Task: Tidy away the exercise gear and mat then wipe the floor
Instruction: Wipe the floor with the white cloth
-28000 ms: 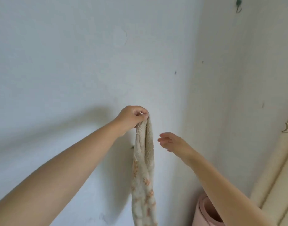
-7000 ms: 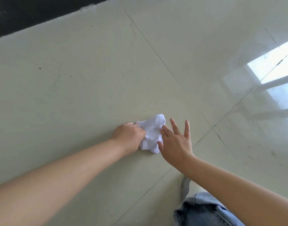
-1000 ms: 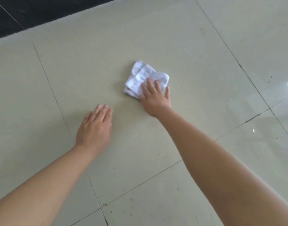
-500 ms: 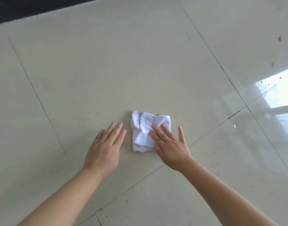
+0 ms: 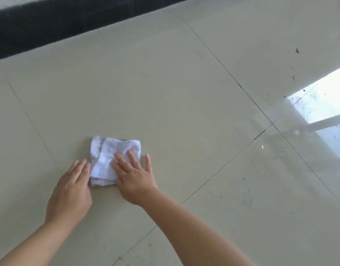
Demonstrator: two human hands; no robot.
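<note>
Compared with 0.5 s ago, the left hand (image 5: 69, 191) now touches the folded cloth (image 5: 107, 156), fingers flat on the floor (image 5: 184, 93); right hand (image 5: 134, 175) presses flat on its near right part: wiping underway. The cloth's slightly longer axis runs away from the hands

No text, label, brand or number can be read anywhere.

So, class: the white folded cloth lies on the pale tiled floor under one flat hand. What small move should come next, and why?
Probably slide the white folded cloth rightward toward the dark specks on the pale tiled floor. The right hand already presses flat on it; the left hand rests on the tile beside it, and the specked tiles look unwiped.
</note>
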